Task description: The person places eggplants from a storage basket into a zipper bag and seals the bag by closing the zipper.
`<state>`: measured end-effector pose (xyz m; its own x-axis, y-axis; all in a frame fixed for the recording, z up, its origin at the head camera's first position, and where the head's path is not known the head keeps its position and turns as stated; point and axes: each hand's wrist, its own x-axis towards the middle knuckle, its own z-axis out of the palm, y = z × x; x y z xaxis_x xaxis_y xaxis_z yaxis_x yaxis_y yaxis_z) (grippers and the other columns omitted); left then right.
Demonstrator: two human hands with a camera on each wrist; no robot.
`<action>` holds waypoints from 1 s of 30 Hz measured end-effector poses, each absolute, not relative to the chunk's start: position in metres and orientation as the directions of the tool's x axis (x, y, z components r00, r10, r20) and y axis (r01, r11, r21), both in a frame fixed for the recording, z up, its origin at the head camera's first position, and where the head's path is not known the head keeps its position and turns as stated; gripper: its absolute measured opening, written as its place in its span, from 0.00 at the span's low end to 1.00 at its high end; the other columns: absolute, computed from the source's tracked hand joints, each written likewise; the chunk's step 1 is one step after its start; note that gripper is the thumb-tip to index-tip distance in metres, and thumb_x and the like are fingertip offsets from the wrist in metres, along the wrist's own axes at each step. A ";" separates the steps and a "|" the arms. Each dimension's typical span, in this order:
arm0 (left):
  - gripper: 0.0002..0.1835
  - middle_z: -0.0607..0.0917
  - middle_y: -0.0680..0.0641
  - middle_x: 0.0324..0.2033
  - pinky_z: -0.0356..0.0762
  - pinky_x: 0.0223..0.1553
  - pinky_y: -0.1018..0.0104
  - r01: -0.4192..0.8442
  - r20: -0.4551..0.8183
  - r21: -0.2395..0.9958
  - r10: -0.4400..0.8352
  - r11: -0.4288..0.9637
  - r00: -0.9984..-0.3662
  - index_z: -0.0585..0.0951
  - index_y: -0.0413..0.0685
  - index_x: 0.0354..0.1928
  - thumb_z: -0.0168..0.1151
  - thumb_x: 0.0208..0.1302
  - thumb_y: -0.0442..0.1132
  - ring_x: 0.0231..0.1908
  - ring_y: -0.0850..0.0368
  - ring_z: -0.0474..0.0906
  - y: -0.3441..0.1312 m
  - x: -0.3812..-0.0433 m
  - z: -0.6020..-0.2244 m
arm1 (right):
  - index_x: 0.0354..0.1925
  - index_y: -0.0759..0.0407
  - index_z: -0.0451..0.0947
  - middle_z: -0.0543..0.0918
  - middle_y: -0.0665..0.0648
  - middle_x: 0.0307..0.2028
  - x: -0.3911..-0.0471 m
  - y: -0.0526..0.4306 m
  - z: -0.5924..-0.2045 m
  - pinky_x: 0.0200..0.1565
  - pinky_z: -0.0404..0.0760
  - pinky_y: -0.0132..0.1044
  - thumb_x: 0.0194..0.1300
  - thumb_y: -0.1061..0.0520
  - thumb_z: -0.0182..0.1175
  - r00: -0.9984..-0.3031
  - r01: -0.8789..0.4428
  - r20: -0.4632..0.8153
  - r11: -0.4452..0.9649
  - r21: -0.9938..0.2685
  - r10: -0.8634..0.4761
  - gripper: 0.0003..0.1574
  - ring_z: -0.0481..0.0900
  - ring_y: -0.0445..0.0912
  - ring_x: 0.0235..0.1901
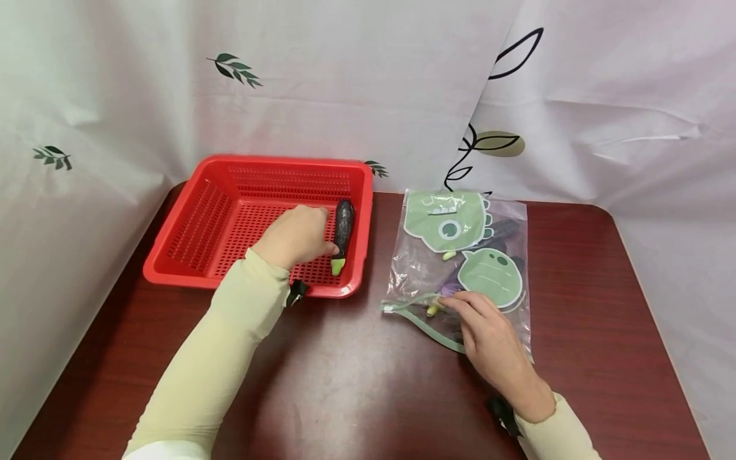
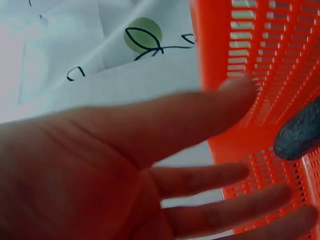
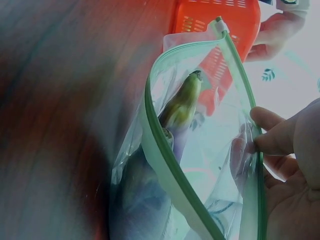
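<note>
While the left hand — spread — flanks an eggplant, the right pinches a bag.

Red basket sits at 9 o'clock on brown tbl; dark eggplant lies along its 3 o'clock side, green cap twd 6. L hand is over basket, at eggplant's 9 o'clock, fingertips right by it, contact hard to tell. Clear zip bag w/ green cartoon prints lies approx 4 o'clock, white slider at its 8 o'clock corner, dark & purple shapes w/ yellow-green ends inside. R hand, at bag's 5 o'clock, pinches the mouth edge. Pale sleeves on both arms. Bkgd: white cloth, green sprig print approx 11 o'clock.
</note>
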<state>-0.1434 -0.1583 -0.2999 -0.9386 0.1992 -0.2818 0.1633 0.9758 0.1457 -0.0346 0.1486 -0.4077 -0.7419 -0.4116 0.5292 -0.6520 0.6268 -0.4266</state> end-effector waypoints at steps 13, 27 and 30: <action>0.18 0.79 0.44 0.30 0.74 0.38 0.55 0.204 -0.447 0.100 0.227 0.974 -0.865 0.77 0.44 0.29 0.69 0.50 0.51 0.32 0.50 0.75 -0.160 -0.167 -0.305 | 0.48 0.57 0.79 0.77 0.51 0.43 -0.035 0.148 -0.408 0.51 0.65 0.29 0.64 0.64 0.43 -0.744 -0.651 0.527 0.625 -0.431 -0.411 0.21 0.73 0.45 0.45; 0.22 0.78 0.45 0.29 0.72 0.37 0.57 0.215 -0.532 0.072 0.220 0.974 -0.817 0.77 0.43 0.32 0.68 0.49 0.55 0.32 0.52 0.72 -0.161 -0.185 -0.313 | 0.47 0.57 0.79 0.77 0.51 0.43 -0.035 0.148 -0.407 0.51 0.66 0.30 0.61 0.67 0.45 -0.745 -0.650 0.524 0.625 -0.432 -0.413 0.21 0.73 0.45 0.45; 0.25 0.76 0.46 0.27 0.72 0.36 0.58 0.234 -0.562 0.070 0.232 0.970 -0.794 0.76 0.43 0.33 0.66 0.49 0.58 0.30 0.53 0.71 -0.162 -0.187 -0.318 | 0.48 0.57 0.79 0.77 0.51 0.43 -0.034 0.148 -0.407 0.51 0.66 0.30 0.61 0.67 0.45 -0.745 -0.651 0.525 0.624 -0.433 -0.412 0.21 0.73 0.45 0.45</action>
